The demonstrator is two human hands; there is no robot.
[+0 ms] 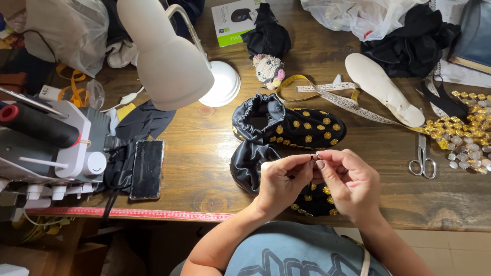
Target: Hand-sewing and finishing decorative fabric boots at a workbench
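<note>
A cluttered wooden worktable fills my view from above. Just over its near edge, my left hand and right hand meet, fingertips pinched narrowly together on something tiny and dark; I cannot tell what it is. Beneath and behind them lie two black satin slippers studded with gold sequins. Scissors and a heap of loose sequins sit to the right, a dark phone and a white desk lamp to the left.
</note>
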